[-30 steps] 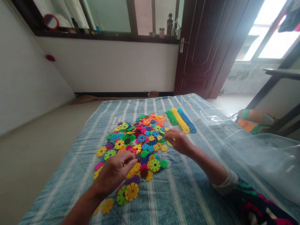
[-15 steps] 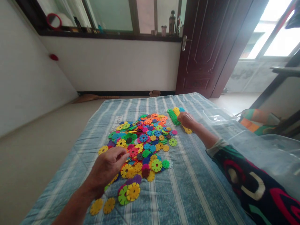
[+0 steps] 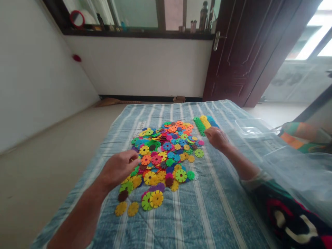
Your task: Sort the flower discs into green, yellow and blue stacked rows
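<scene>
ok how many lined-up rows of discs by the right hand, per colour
green row: 1
yellow row: 1
blue row: 1
total: 3

The right hand (image 3: pixel 217 138) is covering the lower ends of the stacks (image 3: pixel 204 123), so their full length is not showing. The left hand (image 3: pixel 118 168) is hiding the left edge of the pile (image 3: pixel 166 152), and upper discs (image 3: pixel 167 146) are overlapping lower ones throughout. The left forearm (image 3: pixel 77 218) is running off the bottom edge, and the sleeve (image 3: pixel 290 218) is being cut off at lower right. The clear bin (image 3: pixel 298 173) is extending past the right edge. Items (image 3: pixel 203 17) on the sill (image 3: pixel 137 34) are being clipped by the top edge, and the smallest are too small to identify.
</scene>
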